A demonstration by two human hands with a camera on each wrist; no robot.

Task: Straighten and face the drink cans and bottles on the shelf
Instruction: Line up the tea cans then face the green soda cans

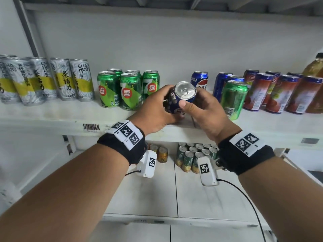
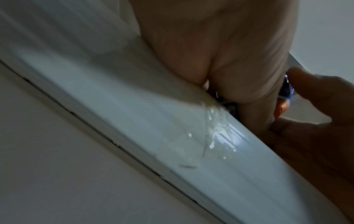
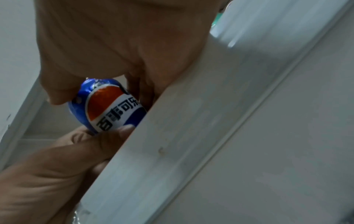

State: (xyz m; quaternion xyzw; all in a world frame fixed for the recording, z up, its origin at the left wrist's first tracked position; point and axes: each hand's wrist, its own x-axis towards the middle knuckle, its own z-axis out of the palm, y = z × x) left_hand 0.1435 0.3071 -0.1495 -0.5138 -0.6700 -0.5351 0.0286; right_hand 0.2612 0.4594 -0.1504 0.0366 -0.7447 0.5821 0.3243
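I hold a blue Pepsi can [image 1: 181, 98] in both hands just above the front of the white shelf [image 1: 52, 117], tilted so its silver top faces me. My left hand [image 1: 162, 103] wraps its left side and my right hand [image 1: 197, 103] grips the right, thumb on the front. The right wrist view shows the can's logo [image 3: 107, 106] between both hands. In the left wrist view only a sliver of the can [image 2: 344, 89] shows. Another Pepsi can [image 1: 200, 81] stands behind, upright. A green can [image 1: 233, 98] stands among blue cans [image 1: 222, 86] to the right.
Left of my hands stand green 7-Up cans [image 1: 129, 89] and tall white-and-yellow tea cans [image 1: 70, 79]. Red cans [image 1: 272, 91] and a bottle [image 1: 314, 67] fill the right end. The lower shelf holds several small cans [image 1: 194, 154].
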